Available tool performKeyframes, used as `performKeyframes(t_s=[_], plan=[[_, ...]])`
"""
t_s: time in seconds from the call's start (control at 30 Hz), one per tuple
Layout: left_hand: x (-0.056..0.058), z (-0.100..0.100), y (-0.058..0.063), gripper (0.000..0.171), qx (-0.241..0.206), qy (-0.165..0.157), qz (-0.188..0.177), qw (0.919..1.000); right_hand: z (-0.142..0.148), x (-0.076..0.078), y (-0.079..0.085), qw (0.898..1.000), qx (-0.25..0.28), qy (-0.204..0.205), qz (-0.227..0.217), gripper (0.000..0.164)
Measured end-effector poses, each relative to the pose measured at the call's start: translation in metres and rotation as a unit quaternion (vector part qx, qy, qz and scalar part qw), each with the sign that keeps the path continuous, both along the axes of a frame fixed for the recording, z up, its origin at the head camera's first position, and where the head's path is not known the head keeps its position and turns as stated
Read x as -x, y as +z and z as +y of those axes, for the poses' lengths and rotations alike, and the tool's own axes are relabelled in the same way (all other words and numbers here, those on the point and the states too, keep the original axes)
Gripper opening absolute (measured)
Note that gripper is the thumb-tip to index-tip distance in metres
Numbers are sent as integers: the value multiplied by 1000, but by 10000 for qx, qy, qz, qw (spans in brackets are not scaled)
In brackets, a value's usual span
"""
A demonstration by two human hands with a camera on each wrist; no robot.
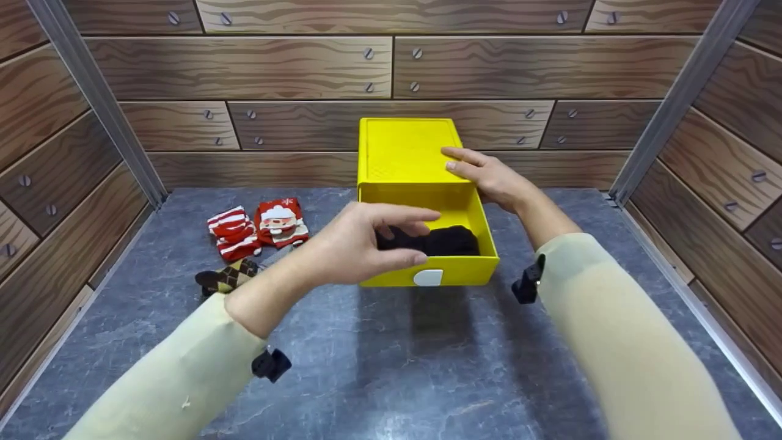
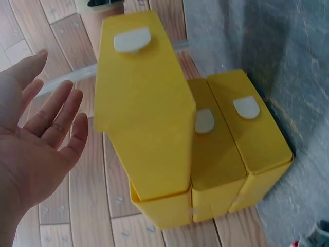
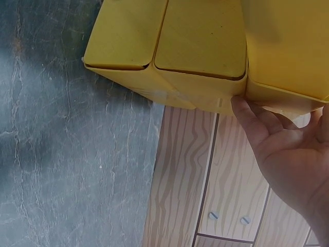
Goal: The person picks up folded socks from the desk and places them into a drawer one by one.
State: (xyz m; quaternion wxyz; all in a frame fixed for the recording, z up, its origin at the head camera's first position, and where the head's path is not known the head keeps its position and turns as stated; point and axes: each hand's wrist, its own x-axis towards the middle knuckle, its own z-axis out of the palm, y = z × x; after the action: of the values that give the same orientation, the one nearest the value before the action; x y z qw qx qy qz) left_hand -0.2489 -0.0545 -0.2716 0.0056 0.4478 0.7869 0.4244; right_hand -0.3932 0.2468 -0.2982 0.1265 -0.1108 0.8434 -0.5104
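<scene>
A yellow drawer cabinet (image 1: 406, 146) stands towards the back, with its top drawer (image 1: 385, 278) pulled out. Inside that drawer lies a dark bundle of folded cloth (image 1: 455, 241), partly covered in the head view by my left hand (image 1: 360, 241). That hand hovers at the drawer's left front, thumb and fingers spread, holding nothing. My right hand (image 1: 501, 180) rests on the upper right edge of the cabinet, and in the right wrist view its fingertips touch the cabinet's side wall (image 3: 200, 85). A white pull tab (image 1: 427, 277) sits on the drawer front.
To the left lie a red-and-white striped sock bundle (image 1: 234, 233), a red Santa sock bundle (image 1: 281, 221) and an argyle sock bundle (image 1: 229, 276), with something grey partly behind my left arm. Two closed drawers (image 2: 252, 128) sit below the pulled-out one. Wood-patterned walls (image 1: 305, 67) enclose the grey tabletop.
</scene>
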Motion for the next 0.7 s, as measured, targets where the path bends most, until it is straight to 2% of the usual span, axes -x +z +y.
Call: performKeyframes(t_s=[0.23,0.4,0.53,0.7], plan=[[-16,4,-17,47,-486,-129,65,9987,1,-1,0,10000,-62,-10,6,70],[-28,7,-32,48,-653,-296,131,9973,1,-1,-1,10000,-64,37,-1,69],[-37,8,-46,51,-557,-437,-181,9973,1,-1,-1,10000,-32,51,11,70],[-39,5,-64,55,-259,-274,-708,9968,0,-1,-1,10000,-25,59,40,70]])
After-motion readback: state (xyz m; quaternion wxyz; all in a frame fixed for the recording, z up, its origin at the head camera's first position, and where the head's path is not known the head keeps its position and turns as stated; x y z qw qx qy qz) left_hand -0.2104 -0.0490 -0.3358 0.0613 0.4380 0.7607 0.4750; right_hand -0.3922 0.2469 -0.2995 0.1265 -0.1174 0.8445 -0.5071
